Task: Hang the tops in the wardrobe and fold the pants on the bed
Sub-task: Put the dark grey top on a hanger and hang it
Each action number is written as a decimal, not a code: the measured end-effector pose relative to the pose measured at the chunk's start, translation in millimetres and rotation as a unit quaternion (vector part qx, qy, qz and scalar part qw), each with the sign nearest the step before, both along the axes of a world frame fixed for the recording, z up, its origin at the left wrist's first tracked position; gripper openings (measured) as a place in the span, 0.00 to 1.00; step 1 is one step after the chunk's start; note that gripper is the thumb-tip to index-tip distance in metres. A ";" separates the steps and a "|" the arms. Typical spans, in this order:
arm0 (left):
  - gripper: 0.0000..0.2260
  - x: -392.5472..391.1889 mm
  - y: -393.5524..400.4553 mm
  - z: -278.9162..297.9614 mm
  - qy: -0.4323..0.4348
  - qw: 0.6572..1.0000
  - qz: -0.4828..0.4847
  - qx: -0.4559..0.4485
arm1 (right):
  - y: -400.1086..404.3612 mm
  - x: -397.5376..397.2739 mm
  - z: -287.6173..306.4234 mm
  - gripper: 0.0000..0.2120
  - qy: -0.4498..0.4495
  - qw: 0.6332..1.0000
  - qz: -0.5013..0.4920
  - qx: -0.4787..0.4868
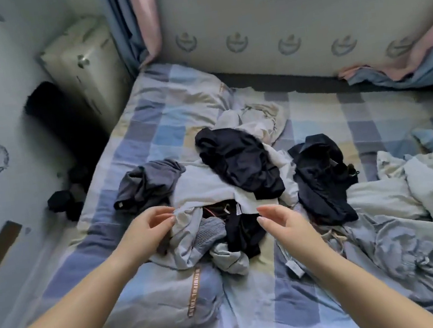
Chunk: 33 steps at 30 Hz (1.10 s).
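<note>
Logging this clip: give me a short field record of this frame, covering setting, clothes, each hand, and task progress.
setting: bed with checked sheet, seen from above
clothes: unsorted pile mid-bed; dark garment on top, another dark garment to its right
left hand: open, fingertips at a pale garment
right hand: open, above the pile, holding nothing
progress: nothing visibly folded; wardrobe out of view
</note>
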<state>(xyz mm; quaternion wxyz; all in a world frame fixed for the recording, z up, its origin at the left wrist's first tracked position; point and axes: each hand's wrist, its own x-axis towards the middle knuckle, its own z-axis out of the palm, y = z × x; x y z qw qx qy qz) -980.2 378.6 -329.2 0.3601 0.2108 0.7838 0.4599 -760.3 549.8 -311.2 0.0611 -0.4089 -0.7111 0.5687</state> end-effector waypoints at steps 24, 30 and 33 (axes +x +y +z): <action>0.23 -295.2 -31.7 -289.7 0.143 0.957 -0.040 -0.249 | -35.3 -369.8 -256.5 0.18 -0.089 0.933 0.293 0.191; 0.20 -350.2 -44.3 -360.1 0.216 0.917 -0.142 -0.304 | -63.9 -431.1 -322.3 0.25 -0.183 0.900 0.318 0.237; 0.21 -362.4 -41.3 -382.1 0.188 0.911 -0.180 -0.320 | -70.1 -443.9 -342.3 0.27 -0.234 0.876 0.327 0.266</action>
